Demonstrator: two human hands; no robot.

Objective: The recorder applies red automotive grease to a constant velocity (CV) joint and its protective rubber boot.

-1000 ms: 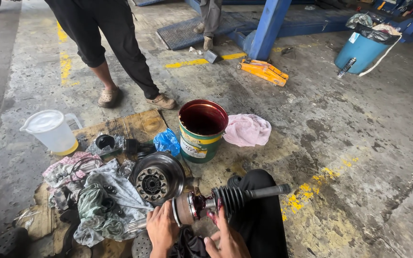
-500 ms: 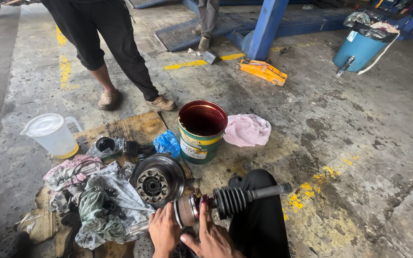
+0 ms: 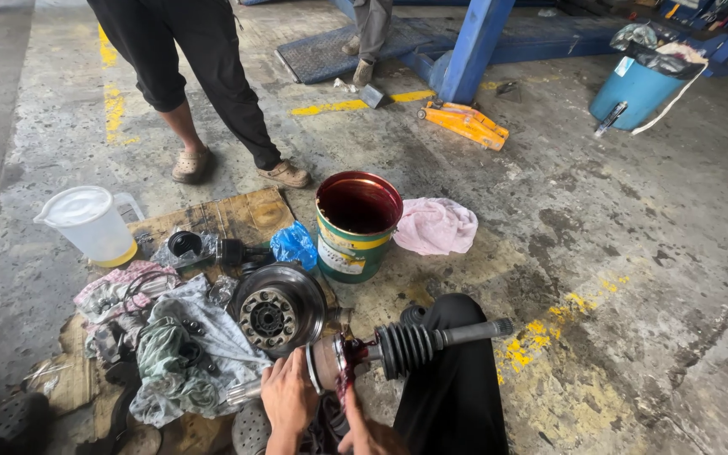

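**Hands working one drive axle joint on the workshop floor**

Hands are meeting at the near end of a single drive axle [image 3: 398, 347], which is lying across the person's dark-trousered knee [image 3: 457, 379]. Its long axis is running left to right and slightly away, with the metal joint housing [image 3: 323, 364] at the left, the ribbed black rubber boot [image 3: 406, 347] in the middle and the splined shaft tip [image 3: 499, 326] pointing off to the right. The left hand [image 3: 288, 403] is wrapping closed around the housing from below and the left. The right hand [image 3: 364, 430] is reaching up from beneath, one finger pressing into the red grease between housing and boot; whether it is gripping anything I cannot tell, since most of it is cut off by the frame edge. So the joint is sitting directly above both hands, the left being the nearer to the housing.

Just beyond the left hand one brake disc with hub [image 3: 278, 310] is lying flat, touching a heap of grey and green rags [image 3: 179, 354]. Behind it a cardboard sheet [image 3: 229, 215] is carrying small black parts and one crumpled blue bag [image 3: 295, 244]. One green-and-yellow bucket [image 3: 357, 226] with a red-stained inside is standing upright, one pink cloth [image 3: 436, 226] just beside it. One white jug [image 3: 88, 223] is standing to the left.

Farther off, one person's legs [image 3: 204, 84] are standing near, and one orange floor jack [image 3: 463, 125] and one blue bin [image 3: 638, 88] are sitting well apart.
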